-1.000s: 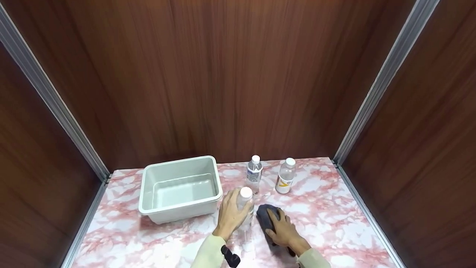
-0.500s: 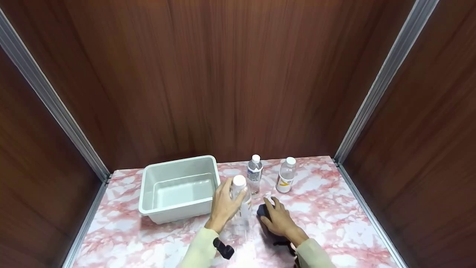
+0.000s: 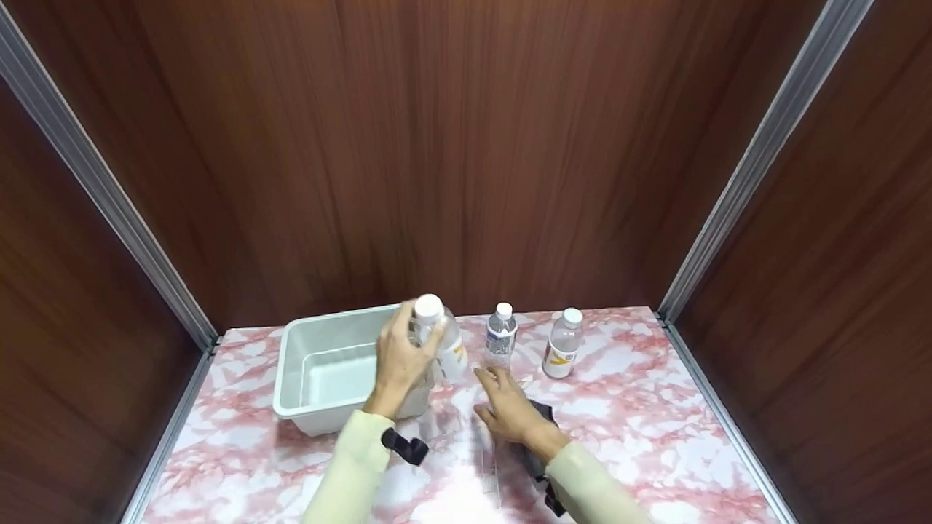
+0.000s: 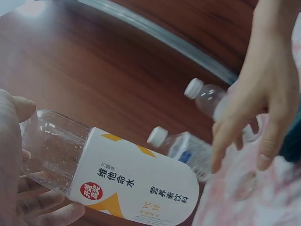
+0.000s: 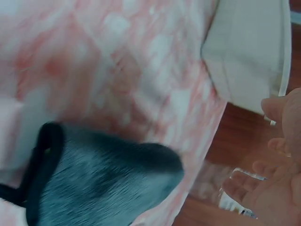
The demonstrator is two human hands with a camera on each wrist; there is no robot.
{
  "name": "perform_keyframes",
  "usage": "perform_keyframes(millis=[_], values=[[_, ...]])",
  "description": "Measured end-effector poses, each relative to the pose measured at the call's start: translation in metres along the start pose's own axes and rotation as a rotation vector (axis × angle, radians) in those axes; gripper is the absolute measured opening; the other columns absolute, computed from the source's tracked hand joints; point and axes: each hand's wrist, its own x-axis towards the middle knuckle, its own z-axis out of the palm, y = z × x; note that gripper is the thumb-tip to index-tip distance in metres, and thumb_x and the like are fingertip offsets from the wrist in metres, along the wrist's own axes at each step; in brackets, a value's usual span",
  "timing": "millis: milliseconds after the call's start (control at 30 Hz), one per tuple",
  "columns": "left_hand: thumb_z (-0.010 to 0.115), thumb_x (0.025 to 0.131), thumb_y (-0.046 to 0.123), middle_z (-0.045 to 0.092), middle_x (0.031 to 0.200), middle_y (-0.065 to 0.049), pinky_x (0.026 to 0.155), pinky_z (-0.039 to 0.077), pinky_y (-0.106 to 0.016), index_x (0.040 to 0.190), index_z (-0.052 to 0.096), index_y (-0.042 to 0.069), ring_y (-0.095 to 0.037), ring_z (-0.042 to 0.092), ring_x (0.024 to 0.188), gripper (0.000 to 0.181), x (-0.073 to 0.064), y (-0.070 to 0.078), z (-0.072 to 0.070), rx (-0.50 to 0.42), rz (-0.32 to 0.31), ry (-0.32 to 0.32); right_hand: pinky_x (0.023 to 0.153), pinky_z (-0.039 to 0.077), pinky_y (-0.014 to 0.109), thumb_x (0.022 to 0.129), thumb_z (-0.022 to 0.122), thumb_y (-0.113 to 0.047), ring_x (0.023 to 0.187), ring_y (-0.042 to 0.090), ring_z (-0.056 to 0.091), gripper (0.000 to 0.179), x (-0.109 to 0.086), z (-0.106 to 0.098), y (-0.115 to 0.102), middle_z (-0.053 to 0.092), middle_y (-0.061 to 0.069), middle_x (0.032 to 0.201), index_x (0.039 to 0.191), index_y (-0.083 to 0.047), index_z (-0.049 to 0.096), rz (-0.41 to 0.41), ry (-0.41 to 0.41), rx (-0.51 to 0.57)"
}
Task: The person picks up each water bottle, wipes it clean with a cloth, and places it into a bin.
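My left hand (image 3: 397, 356) grips a clear plastic bottle (image 3: 451, 354) near its white cap, raised at the right rim of the grey bin (image 3: 349, 407). A white label with orange marks and dark characters wraps the bottle (image 4: 136, 174) in the left wrist view. My right hand (image 3: 512, 415) holds nothing; its fingers reach out loosely just in front of a small water bottle (image 3: 501, 342) with a white cap. Partly under the right forearm lies a dark grey fuzzy cloth piece (image 5: 108, 174) with black edging, apart from the fingers.
Another white-capped bottle (image 3: 561, 353) with an orange-marked label stands upright at the back right. Brown wood-grain panels (image 3: 466, 160) with metal corner rails enclose the pink-and-white marbled table (image 3: 641, 437) on the back and both sides.
The left hand has lifted the labelled bottle and carried it up and left to the bin. The right hand has let go of the dark cloth piece and moved left toward the water bottle.
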Motion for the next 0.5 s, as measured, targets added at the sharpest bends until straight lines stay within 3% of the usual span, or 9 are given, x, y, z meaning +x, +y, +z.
perform_keyframes(millis=[233,500], values=[[0.076,0.087,0.036,0.069,0.105,-0.010,0.080,0.053,-0.044,0.121,0.065,0.013,-0.028,0.066,0.094,0.042,0.019,-0.013,-0.020,0.046,-0.050,0.071,0.108,0.046,0.060,0.095,0.067,-0.020,0.131,0.049,0.051,0.066,0.019,0.005,-0.027,0.043,0.030,0.147,0.152,-0.004,0.038,-0.047,-0.024,-0.026],[0.075,0.088,0.043,0.068,0.113,-0.011,0.087,0.053,-0.049,0.124,0.064,0.016,-0.032,0.067,0.102,0.047,0.022,-0.039,-0.027,0.149,-0.106,0.084,0.101,0.052,0.057,0.096,0.066,-0.022,0.130,0.049,0.052,0.070,0.033,0.018,-0.047,0.036,0.029,0.155,0.156,-0.013,0.033,-0.045,-0.059,-0.064]])
